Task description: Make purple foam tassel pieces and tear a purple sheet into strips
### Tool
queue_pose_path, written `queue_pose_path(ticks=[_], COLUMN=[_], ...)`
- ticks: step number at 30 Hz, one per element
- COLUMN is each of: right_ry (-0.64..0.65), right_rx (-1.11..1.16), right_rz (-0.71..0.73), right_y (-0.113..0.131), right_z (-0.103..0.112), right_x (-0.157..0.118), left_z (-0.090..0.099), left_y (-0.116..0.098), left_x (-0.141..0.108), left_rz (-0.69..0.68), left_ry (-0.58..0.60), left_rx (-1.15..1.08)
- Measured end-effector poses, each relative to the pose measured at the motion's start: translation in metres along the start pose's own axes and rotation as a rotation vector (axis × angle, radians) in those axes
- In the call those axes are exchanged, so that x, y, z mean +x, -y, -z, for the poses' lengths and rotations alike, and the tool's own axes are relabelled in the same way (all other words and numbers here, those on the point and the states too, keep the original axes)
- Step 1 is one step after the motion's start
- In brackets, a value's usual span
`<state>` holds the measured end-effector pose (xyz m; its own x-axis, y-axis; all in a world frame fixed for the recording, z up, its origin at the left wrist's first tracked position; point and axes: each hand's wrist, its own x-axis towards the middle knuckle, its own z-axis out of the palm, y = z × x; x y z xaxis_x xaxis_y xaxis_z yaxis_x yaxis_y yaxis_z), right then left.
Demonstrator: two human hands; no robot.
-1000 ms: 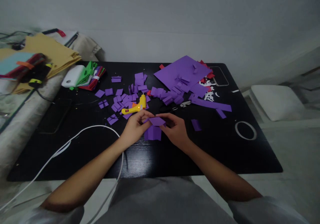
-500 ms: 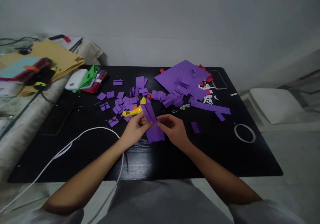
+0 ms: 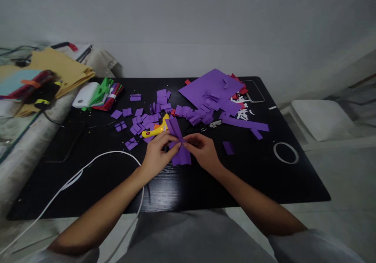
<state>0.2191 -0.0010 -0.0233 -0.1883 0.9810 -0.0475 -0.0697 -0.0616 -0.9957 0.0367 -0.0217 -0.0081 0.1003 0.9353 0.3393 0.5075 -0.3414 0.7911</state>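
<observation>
A folded strip of purple paper [image 3: 182, 157] is held above the black table, creased lengthwise. My left hand [image 3: 158, 150] pinches its middle from the left, thumb and fingertips together. From the right, my right hand [image 3: 202, 149] pinches the same spot, its fingertips almost touching the left ones. Just behind the strip lies a yellow glue gun [image 3: 155, 130], its nozzle end partly covered by the paper. Many small folded purple pieces [image 3: 143, 121] lie scattered around the gun. A pair of scissors [image 3: 216, 124] rests to the right, beyond my right hand.
A large purple sheet [image 3: 202, 85] lies at the back with smaller pieces on it. White scraps [image 3: 243, 112] and a long purple strip [image 3: 246, 124] are at right. A white cable [image 3: 111, 152] loops across the left. A white ring [image 3: 286, 153] sits at far right.
My left fingers have moved in closer to the right ones and now pinch the middle of the strip. The paper looks narrower there. The whole view has shifted slightly.
</observation>
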Motion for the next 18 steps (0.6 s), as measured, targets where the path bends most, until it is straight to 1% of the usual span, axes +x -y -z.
queue_pose_path(ticks=[5, 8, 13, 18], right_ry=[-0.006, -0.004, -0.02, -0.027], right_rx=[0.02, 0.016, 0.011, -0.004], right_rz=[-0.007, -0.021, -0.045, -0.051], right_y=[-0.0004, 0.0003, 0.001, -0.0013], right_z=[-0.0004, 0.0002, 0.0007, 0.0011], right_x=[0.0002, 0.0009, 0.0016, 0.0028], left_z=[-0.0035, -0.0027, -0.0013, -0.0011], left_y=[0.0034, 0.0033, -0.0006, -0.0057], left_x=[-0.003, -0.0034, -0.0026, -0.0027], left_rz=[0.008, -0.023, -0.086, -0.104], left_ry=[0.017, 0.028, 0.025, 0.027], left_rx=[-0.041, -0.049, 0.027, 0.081])
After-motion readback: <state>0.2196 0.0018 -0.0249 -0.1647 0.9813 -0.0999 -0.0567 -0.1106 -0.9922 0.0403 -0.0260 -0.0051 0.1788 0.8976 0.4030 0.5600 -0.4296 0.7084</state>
